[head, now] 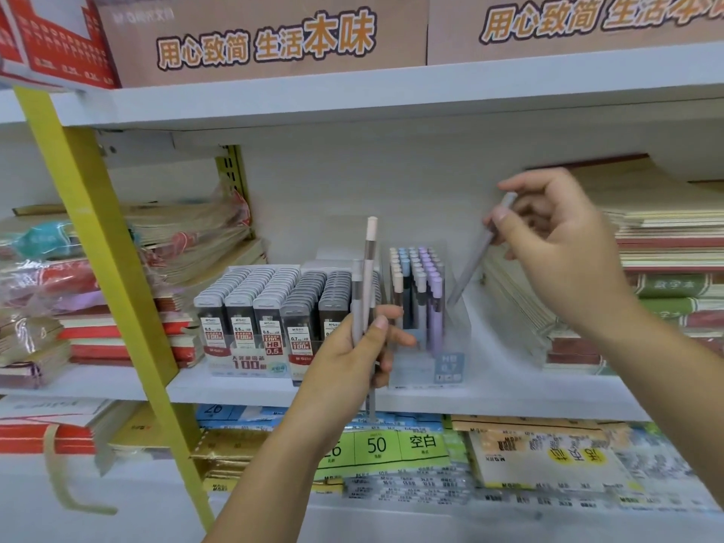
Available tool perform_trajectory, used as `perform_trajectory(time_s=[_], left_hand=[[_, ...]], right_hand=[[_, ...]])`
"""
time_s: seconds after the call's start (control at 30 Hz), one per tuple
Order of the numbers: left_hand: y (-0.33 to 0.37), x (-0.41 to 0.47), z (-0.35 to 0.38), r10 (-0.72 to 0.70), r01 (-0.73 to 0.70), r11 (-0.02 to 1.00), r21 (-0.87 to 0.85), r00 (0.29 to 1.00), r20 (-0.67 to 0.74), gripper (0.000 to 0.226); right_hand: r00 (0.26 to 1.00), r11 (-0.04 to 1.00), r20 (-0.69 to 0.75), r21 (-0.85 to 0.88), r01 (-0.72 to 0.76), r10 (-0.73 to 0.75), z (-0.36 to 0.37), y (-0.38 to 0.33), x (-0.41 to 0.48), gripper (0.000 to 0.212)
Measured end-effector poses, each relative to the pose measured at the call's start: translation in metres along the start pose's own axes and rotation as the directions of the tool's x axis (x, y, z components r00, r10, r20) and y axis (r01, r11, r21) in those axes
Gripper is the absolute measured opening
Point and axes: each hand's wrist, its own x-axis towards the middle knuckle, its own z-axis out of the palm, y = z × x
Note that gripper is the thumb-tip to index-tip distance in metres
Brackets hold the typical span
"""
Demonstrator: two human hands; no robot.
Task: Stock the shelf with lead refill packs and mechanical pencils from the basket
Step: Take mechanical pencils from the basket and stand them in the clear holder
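right hand (556, 244): grips slanted pencil (474, 260), plain grey. left hand (352, 354): grips grey pencil (357, 299) and pink pencil (370, 248), pale pink with brown-grey band. racked pencils (421, 284), between the two grips: blue, lilac, cream, grey. refill packs (274, 303), left of the left grip: grey caps, dark bodies, white labels printed red.

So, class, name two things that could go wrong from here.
1. The right hand holds a grey pencil tilted, tip near the clear pencil holder; it might knock the standing pencils over.
2. The left hand grips two upright pencils together; one could slip.
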Motion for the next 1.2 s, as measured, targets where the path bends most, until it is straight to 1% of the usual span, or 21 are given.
perform_trajectory(time_s=[0.1, 0.23, 0.3, 0.37, 0.6, 0.7, 0.8, 0.9, 0.97, 1.03, 1.07, 1.1, 1.13, 1.2], left_hand=[[-0.002, 0.002, 0.003, 0.027, -0.024, 0.997, 0.073, 0.999, -0.039, 0.025], [-0.003, 0.001, 0.004, 0.041, -0.035, 0.994, 0.106, 0.998, -0.054, 0.026], [-0.003, 0.001, 0.003, 0.041, -0.035, 0.992, 0.118, 0.998, -0.05, 0.025], [-0.003, 0.002, 0.002, 0.043, -0.036, 0.989, 0.141, 0.998, -0.047, 0.025], [-0.005, 0.003, -0.001, 0.039, -0.035, 0.991, 0.127, 0.999, -0.034, 0.025], [-0.006, 0.003, -0.002, 0.027, -0.024, 0.993, 0.116, 0.999, -0.02, 0.026], [-0.005, 0.003, -0.005, 0.017, -0.017, 0.995, 0.099, 1.0, -0.002, 0.027], [-0.005, 0.002, -0.007, 0.006, -0.008, 0.999, 0.05, 0.999, 0.035, 0.026], [-0.004, 0.001, -0.008, 0.0, 0.002, 1.0, -0.027, 0.997, 0.071, 0.027], [-0.002, -0.001, -0.008, -0.003, 0.016, 0.994, -0.104, 0.992, 0.124, 0.028], [-0.002, -0.001, -0.008, -0.007, 0.027, 0.992, -0.124, 0.988, 0.156, 0.027], [-0.001, -0.002, -0.008, -0.015, 0.04, 0.991, -0.127, 0.982, 0.189, 0.027], [-0.001, -0.002, -0.007, -0.026, 0.053, 0.991, -0.119, 0.975, 0.223, 0.027], [-0.001, -0.003, -0.004, -0.049, 0.077, 0.993, -0.091, 0.958, 0.283, 0.027]], right_hand=[[0.994, 0.988, 0.109, -0.15, 0.03, -0.014, 0.009, 0.013, -0.007, 0.024], [0.974, 0.96, 0.228, -0.277, 0.05, 0.015, 0.018, 0.026, -0.016, 0.023], [0.962, 0.952, 0.269, -0.302, 0.042, 0.043, 0.02, 0.029, -0.019, 0.022], [0.959, 0.956, 0.279, -0.292, 0.03, 0.055, 0.02, 0.029, -0.019, 0.022], [0.953, 0.97, 0.303, -0.239, 0.045, 0.03, 0.024, 0.022, -0.018, 0.025], [0.951, 0.967, 0.303, -0.253, 0.02, 0.06, 0.026, 0.024, -0.017, 0.028], [0.943, 0.954, 0.299, -0.295, -0.052, 0.144, 0.029, 0.03, -0.017, 0.024], [0.932, 0.908, 0.32, -0.419, -0.023, 0.171, 0.03, 0.035, -0.018, 0.019], [0.953, 0.898, 0.267, -0.44, -0.012, 0.144, 0.029, 0.032, -0.017, 0.014], [0.981, 0.928, 0.175, -0.372, -0.017, 0.088, 0.028, 0.021, -0.017, 0.011], [0.986, 0.957, 0.15, -0.288, -0.029, 0.075, 0.029, 0.014, -0.017, 0.011], [0.984, 0.982, 0.156, -0.181, -0.057, 0.086, 0.03, 0.005, -0.018, 0.011], [0.974, 0.992, 0.196, -0.073, -0.101, 0.114, 0.032, -0.004, -0.018, 0.014], [0.936, 0.975, 0.306, 0.085, -0.206, 0.171, 0.038, -0.021, -0.017, 0.025]])
